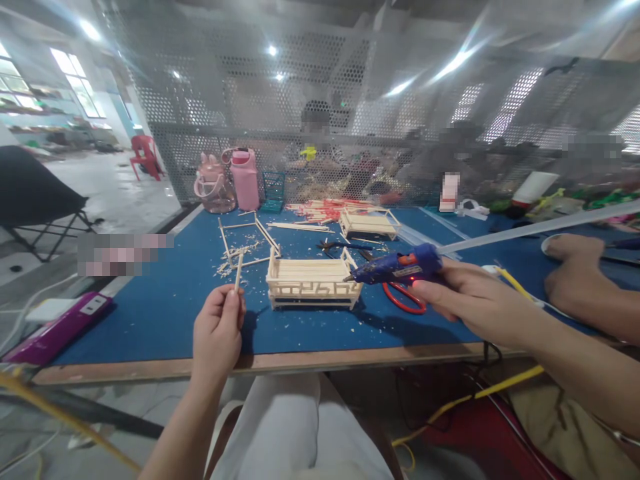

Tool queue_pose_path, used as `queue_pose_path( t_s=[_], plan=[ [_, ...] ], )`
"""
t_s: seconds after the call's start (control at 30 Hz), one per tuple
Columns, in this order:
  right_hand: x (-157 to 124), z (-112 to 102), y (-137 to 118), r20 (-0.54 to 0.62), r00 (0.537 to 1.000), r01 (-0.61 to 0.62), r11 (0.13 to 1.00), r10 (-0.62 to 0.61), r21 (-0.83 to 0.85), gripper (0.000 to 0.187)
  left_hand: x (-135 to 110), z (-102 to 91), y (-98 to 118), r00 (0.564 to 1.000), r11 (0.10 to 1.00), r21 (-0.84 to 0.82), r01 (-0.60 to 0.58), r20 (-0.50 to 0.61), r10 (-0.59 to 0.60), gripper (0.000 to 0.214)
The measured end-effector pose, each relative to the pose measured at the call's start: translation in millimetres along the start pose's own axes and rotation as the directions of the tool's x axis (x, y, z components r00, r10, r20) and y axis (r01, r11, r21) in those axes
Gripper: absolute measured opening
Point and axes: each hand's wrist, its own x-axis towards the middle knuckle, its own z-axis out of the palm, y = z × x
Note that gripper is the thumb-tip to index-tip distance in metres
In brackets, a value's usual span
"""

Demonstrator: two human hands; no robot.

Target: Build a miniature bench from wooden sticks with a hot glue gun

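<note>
A short pale wooden stick (pixel 239 272) stands upright in the pinched fingers of my left hand (pixel 219 327), over the front of the blue table. My right hand (pixel 465 293) grips a blue glue gun (pixel 400 264) with a long clear glue stick (pixel 530 228) running out of its back. The gun's nozzle points left, close to the right end of a small bench-like frame (pixel 314 283) built of wooden sticks; I cannot tell whether it touches. That frame sits on the table between my hands.
Red-handled scissors (pixel 406 300) and dark pliers (pixel 345 247) lie behind the frame. A second stick frame (pixel 370 223), red-tipped sticks (pixel 325 209) and a pink bottle (pixel 245 179) stand farther back. A purple power strip (pixel 63 328) is at left. Another person's hand (pixel 575 257) rests at right.
</note>
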Motion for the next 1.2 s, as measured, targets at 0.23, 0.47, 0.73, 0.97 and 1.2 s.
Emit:
queue_pose_path(
  t_s=[0.23, 0.47, 0.73, 0.97, 1.2],
  plan=[
    [1.2, -0.7, 0.8, -0.045, 0.999, 0.005, 1.000, -0.005, 0.002, 0.049, 0.0, 1.4, 0.6, 1.000, 1.000, 0.001, -0.016, 0.004, 0.016, 0.020],
    [10.1, 2.5, -12.6, 0.011, 0.998, 0.067, 0.993, -0.068, 0.097, 0.042, -0.4, 2.0, 2.9, 1.000, 1.000, 0.006, -0.017, 0.000, 0.017, 0.018],
    [26.8, 25.0, -32.9, 0.066, 0.988, 0.129, 0.983, -0.138, 0.132, 0.029, -3.0, 2.8, 5.8, 1.000, 0.999, 0.029, -0.017, 0.003, 0.017, 0.022],
    [33.6, 32.7, -34.2, 0.077, 0.984, 0.150, 0.980, -0.161, 0.134, 0.038, -3.3, 1.9, 4.6, 1.000, 0.999, 0.040, -0.024, 0.010, 0.024, 0.021],
    [34.3, 34.4, -35.7, 0.066, 0.984, 0.153, 0.978, -0.164, 0.143, 0.039, -3.0, 1.1, 0.2, 1.000, 0.999, 0.037, -0.016, 0.006, 0.016, 0.021]
  ],
)
